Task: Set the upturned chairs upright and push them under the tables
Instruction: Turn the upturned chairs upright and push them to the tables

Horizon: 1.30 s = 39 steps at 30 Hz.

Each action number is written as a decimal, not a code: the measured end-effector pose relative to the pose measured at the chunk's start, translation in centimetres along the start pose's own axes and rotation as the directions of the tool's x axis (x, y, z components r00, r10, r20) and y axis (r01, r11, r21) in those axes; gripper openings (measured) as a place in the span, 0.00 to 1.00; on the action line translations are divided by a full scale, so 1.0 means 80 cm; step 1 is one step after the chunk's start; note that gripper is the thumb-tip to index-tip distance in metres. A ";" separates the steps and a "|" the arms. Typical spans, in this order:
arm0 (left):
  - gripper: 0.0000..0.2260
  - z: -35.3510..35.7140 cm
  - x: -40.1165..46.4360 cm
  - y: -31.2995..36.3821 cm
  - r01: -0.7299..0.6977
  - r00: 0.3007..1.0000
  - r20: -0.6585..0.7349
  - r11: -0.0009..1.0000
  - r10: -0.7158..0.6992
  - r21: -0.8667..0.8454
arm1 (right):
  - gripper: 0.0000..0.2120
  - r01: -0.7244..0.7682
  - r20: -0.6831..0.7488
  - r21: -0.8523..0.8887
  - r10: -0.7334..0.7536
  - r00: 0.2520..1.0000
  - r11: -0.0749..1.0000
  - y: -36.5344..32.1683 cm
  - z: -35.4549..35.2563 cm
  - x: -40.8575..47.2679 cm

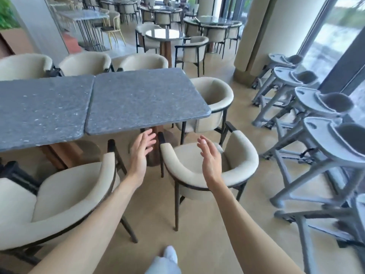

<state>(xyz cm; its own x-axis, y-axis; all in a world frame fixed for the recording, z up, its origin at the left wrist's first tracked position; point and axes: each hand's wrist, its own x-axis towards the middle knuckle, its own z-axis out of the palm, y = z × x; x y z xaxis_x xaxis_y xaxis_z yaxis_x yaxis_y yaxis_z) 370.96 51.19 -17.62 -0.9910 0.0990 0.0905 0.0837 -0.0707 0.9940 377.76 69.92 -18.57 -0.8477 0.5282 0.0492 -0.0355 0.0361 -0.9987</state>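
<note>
A cream armchair (242,155) with dark legs stands upright on the floor just short of the grey stone table (142,99), its curved back toward me. My left hand (141,153) hovers open to the left of its armrest. My right hand (209,155) is open above its seat and back rim, fingers apart, touching nothing. A second cream armchair (65,196) stands upright at the lower left, partly under a second grey table (41,109). Another upright armchair (215,101) sits at the table's right end.
Three cream chairs (87,63) line the tables' far side. A row of grey high chairs (320,135) stands along the window on the right. A thick column (262,32) rises beyond. More tables and chairs fill the background. My white shoe (169,254) shows below.
</note>
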 end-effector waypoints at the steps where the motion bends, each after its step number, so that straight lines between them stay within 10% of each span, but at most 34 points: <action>1: 0.18 0.022 0.014 -0.011 0.018 1.000 0.017 1.000 -0.018 0.001 | 0.22 -0.016 -0.011 -0.012 0.016 1.000 1.000 0.008 -0.015 0.017; 16: 0.12 0.254 0.155 -0.183 0.353 0.911 0.119 0.894 -0.396 0.275 | 0.18 -0.324 -0.009 -0.375 0.346 0.938 0.869 0.127 -0.219 0.262; 24: 0.23 0.263 0.120 -0.258 0.492 0.775 -0.120 0.474 -0.620 0.731 | 0.26 -0.028 0.392 -0.818 0.591 0.705 0.575 0.234 -0.260 0.356; 31: 0.36 0.323 0.064 -0.293 0.021 0.622 0.082 0.122 -0.779 0.992 | 0.48 0.717 0.572 -0.662 0.766 0.294 0.218 0.293 -0.300 0.364; 39: 0.52 0.350 0.105 -0.338 -0.410 0.510 0.154 -0.082 -0.846 0.908 | 0.53 0.868 0.626 -0.474 0.750 0.213 0.150 0.314 -0.278 0.340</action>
<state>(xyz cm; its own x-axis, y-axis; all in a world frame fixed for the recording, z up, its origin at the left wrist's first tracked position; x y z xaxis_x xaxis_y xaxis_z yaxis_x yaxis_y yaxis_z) 363.30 81.72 -42.03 -0.5600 0.2627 -0.7858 0.4946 0.8669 -0.0626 365.55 104.05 -42.09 -0.5385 -0.3920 -0.7459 -0.4901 0.8658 -0.1012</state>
